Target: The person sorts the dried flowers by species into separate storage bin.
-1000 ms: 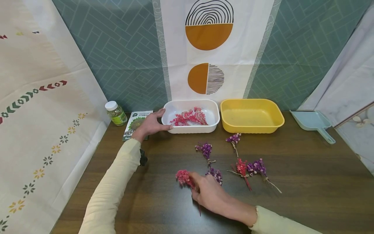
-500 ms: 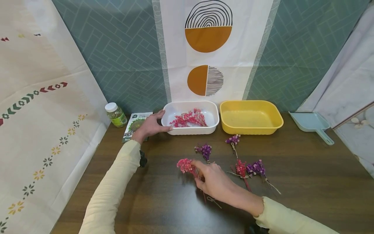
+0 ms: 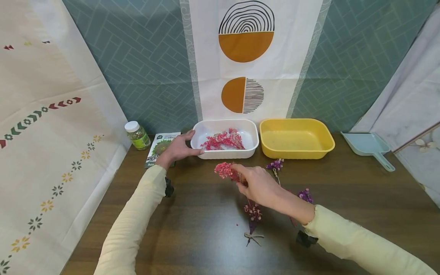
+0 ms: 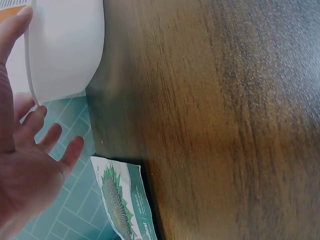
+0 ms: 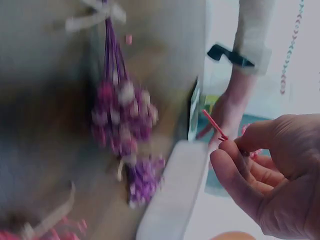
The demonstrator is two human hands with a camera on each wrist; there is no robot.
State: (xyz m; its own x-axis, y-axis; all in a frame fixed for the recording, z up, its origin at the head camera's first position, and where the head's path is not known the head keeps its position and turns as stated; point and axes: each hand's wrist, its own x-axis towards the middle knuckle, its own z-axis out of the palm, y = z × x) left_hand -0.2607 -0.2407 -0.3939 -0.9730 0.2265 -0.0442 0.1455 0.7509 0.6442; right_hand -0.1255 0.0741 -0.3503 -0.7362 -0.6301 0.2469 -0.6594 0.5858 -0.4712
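My right hand (image 3: 262,185) pinches a small bunch of dried pink-red flowers (image 3: 224,170) above the table, blooms pointing left. In the right wrist view, a thin red stem (image 5: 215,124) sticks out from its fingers. My left hand (image 3: 177,148) holds the left end of a white plastic tub (image 3: 225,154), thumb at the front rim and fingers toward the back. Inside the tub lie pink-red flowers (image 3: 223,140). Below my right hand lies a twine-tied purple bunch (image 3: 254,214). Other purple bunches (image 3: 275,164) lie farther right; my right hand and forearm partly hide what lies beneath them.
A yellow tub (image 3: 297,154) stands to the right of the white one. At the far right lies a light-blue dustpan (image 3: 368,144). A white-capped jar (image 3: 138,136) and a seed packet (image 3: 159,147) are at the back left. Fabric hangs behind the table.
My right hand has lifted the pink-red bunch and carried it away from me toward the white tub, uncovering the purple bunch beneath. My left hand has stayed on the tub.
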